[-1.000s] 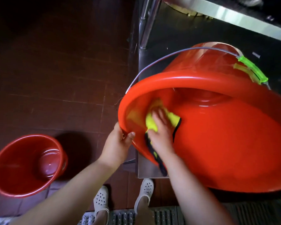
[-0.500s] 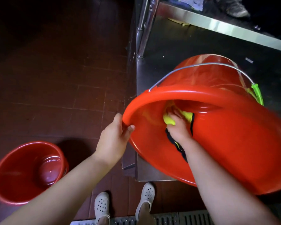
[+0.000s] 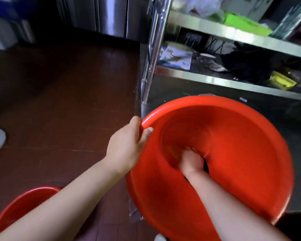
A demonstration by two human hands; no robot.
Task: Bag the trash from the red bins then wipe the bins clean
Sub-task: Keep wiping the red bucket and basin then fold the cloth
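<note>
Head view: left hand [image 3: 127, 146] gripped the tilted red bin [image 3: 233, 136] rim at the shelf's edge; right hand [image 3: 191, 162] worked deep inside, grip unclear. Hard scrubbing could wrench the rim loose.

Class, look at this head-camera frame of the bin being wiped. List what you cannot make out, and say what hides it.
- Cloth: almost wholly hidden under the right hand deep in the large red bin; only blurred yellow and black traces show.
- Second red bin: cut off by the bottom edge and crossed by the left forearm.
- Left hand: its fingers curl behind the rim.
- Shelf items: too blurred to identify.
</note>
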